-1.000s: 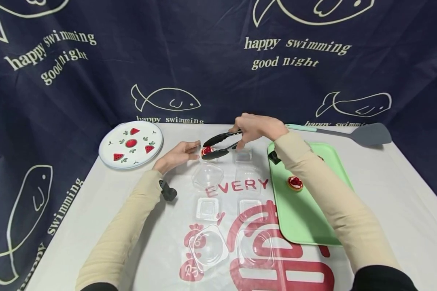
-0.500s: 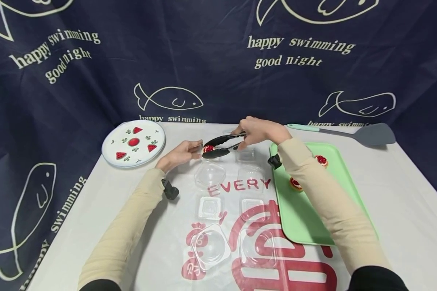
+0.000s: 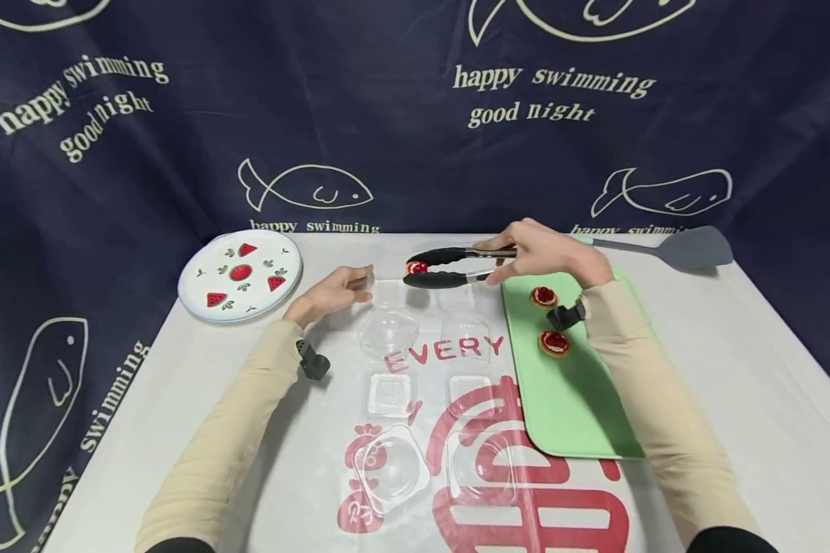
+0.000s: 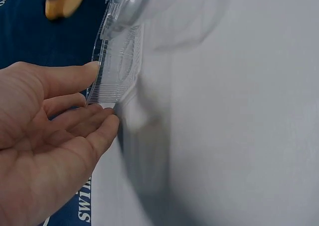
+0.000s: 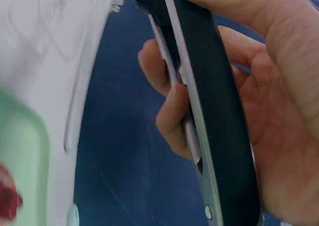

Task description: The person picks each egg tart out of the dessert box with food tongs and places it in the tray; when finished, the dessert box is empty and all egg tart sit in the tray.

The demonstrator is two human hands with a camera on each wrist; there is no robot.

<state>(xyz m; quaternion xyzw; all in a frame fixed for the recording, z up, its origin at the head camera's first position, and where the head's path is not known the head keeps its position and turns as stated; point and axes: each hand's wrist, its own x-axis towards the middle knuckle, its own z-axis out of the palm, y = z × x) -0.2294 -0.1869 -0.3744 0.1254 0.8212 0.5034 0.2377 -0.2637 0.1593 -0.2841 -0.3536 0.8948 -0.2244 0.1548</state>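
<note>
My left hand [image 3: 332,293] holds the near-left edge of a clear plastic box [image 3: 389,292] at the back of the table; in the left wrist view the thumb and fingertips are at the ribbed side of the box [image 4: 117,81]. My right hand [image 3: 541,250] grips black-tipped tongs [image 3: 437,279] by their metal and black handles. Between the tong tips sits a small red-topped tart [image 3: 417,267], up and to the right of the box. Its orange crust [image 4: 65,4] shows blurred at the top of the left wrist view.
Two more tarts, a back one [image 3: 543,296] and a front one [image 3: 554,343], lie on a green tray [image 3: 574,415]. Several clear boxes, one a lidded shell [image 3: 390,470], stand in two columns. A watermelon-patterned plate [image 3: 210,265] is left; a grey spatula [image 3: 695,250] lies back right.
The right hand has drawn the tongs and tart up and to the right, off the back-left box. My left hand stays at that box. The head view has shifted slightly.
</note>
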